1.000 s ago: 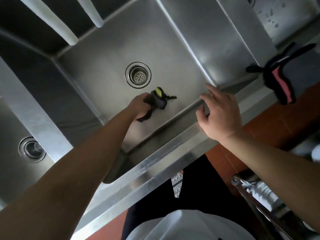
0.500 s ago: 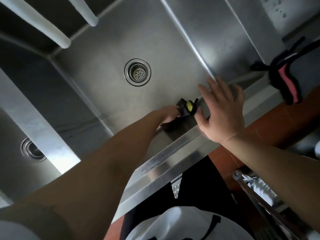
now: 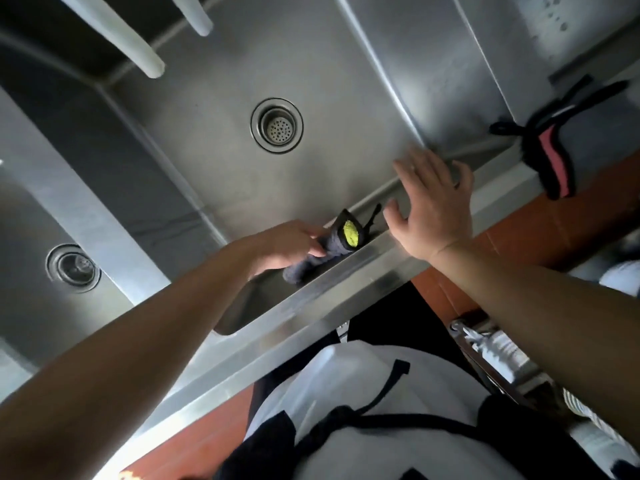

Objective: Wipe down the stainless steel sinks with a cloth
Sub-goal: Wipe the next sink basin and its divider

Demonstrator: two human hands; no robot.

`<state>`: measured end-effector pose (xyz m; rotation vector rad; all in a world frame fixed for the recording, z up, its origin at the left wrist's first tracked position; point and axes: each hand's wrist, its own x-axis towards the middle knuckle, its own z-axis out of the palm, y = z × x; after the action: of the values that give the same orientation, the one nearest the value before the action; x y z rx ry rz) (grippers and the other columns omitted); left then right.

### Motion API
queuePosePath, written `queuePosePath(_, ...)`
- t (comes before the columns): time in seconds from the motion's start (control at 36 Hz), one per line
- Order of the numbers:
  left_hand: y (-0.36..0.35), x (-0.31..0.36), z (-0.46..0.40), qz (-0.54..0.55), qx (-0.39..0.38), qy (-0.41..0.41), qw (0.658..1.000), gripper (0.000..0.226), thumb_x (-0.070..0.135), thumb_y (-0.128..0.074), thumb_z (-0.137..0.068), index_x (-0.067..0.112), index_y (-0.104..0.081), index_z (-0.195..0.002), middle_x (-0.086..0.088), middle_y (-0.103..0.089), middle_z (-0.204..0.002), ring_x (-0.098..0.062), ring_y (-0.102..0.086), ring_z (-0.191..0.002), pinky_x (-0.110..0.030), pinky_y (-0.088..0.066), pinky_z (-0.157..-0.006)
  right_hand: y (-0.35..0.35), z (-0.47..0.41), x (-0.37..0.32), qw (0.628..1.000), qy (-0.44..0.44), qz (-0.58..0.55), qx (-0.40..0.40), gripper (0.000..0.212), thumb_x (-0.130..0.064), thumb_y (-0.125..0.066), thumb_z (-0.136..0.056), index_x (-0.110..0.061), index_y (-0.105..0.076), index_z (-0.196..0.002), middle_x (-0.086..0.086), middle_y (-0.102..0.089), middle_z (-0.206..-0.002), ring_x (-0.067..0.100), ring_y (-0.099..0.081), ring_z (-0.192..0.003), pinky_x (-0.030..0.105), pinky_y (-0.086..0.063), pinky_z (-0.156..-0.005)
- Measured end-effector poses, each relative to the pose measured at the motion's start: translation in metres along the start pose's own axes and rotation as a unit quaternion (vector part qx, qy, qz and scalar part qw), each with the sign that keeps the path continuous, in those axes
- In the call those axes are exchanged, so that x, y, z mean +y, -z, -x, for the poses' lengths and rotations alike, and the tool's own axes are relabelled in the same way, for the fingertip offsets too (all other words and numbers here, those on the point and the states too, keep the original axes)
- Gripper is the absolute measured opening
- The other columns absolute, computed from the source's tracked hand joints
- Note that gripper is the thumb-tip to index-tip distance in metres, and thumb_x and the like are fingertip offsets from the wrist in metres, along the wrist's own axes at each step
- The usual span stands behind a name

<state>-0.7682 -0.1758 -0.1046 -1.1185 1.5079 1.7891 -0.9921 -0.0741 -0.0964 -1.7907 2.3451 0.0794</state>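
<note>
The left hand (image 3: 291, 247) is gripping a dark grey cloth (image 3: 320, 258) with a yellow patch, pressing it against the near inner wall of the middle sink (image 3: 214, 140), just under the front rim. The right hand (image 3: 429, 206) is spreading open, fingers straight, palm resting on that rim just beside the cloth and holding nothing. A round drain (image 3: 277, 125) is sitting in the basin floor. A second sink (image 3: 31, 216) is lying to the left. A black and pink rag (image 3: 550, 154) is hanging over the edge at right.
</note>
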Motion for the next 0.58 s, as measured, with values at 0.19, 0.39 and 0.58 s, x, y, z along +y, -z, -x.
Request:
queuePosePath(0.19, 0.008, -0.015, 0.078, 0.011, -0.023, -0.014, 1.000, 0.016, 0.032, -0.062, -0.073, 0.047, -0.067, -0.075, 0.008, -0.070, -0.082, -0.009, -0.059, -0.083, -0.033, -0.043, -0.085, 0.000, 0.003, -0.002, 1.000, 0.016, -0.008, -0.016, 0.052, -0.034, -0.053, -0.085, -0.014, -0.056, -0.133, 0.012, -0.050, -0.147, 0.031, -0.044, -0.137, 0.052, -0.025, -0.109)
queuePosePath(0.39, 0.003, -0.019, 0.119, 0.083, -0.044, 0.016, 0.995, 0.033, 0.021, -0.056, -0.076, 0.047, -0.072, -0.090, -0.010, -0.040, -0.067, -0.023, -0.035, -0.063, -0.033, -0.031, -0.058, -0.003, 0.000, 0.001, 0.999, 0.014, -0.010, -0.042, 0.052, -0.038, -0.047, -0.085, -0.016, -0.057, -0.131, 0.012, -0.050, -0.147, 0.029, -0.045, -0.135, 0.048, -0.023, -0.107)
queuePosePath(0.58, -0.026, -0.027, 0.158, 0.195, 0.178, 0.036, 0.964, 0.043, 0.025, -0.055, -0.069, 0.044, -0.069, -0.104, 0.003, -0.054, -0.064, -0.012, -0.041, -0.055, -0.022, -0.031, -0.048, -0.003, -0.003, 0.000, 0.997, 0.002, -0.008, -0.078, 0.059, -0.046, -0.040, -0.082, -0.020, -0.053, -0.134, 0.008, -0.045, -0.151, 0.026, -0.041, -0.137, 0.052, -0.023, -0.108)
